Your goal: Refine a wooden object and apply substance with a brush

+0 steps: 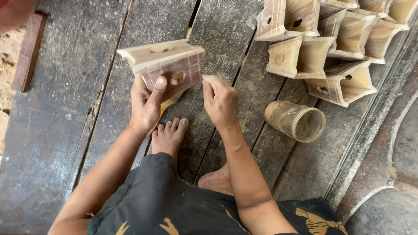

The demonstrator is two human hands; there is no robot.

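Head view: jar (296,120) beside stacked wooden pieces (331,48)

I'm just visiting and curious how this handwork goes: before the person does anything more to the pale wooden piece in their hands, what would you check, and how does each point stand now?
1. Left hand grips the pale wooden box-shaped piece, thumb on its ruled face: ok.
2. Right hand is at the piece's right edge; whether it pinches something small there: cannot tell.
3. Piece is raised off the dark plank floor: ok.
4. Bare foot lies right under the piece, exposed if it drops: not ok.
5. Dusty clear jar lies on its side, apart from the hands: ok.
6. Stack of similar wooden pieces sits apart, upper right: ok.
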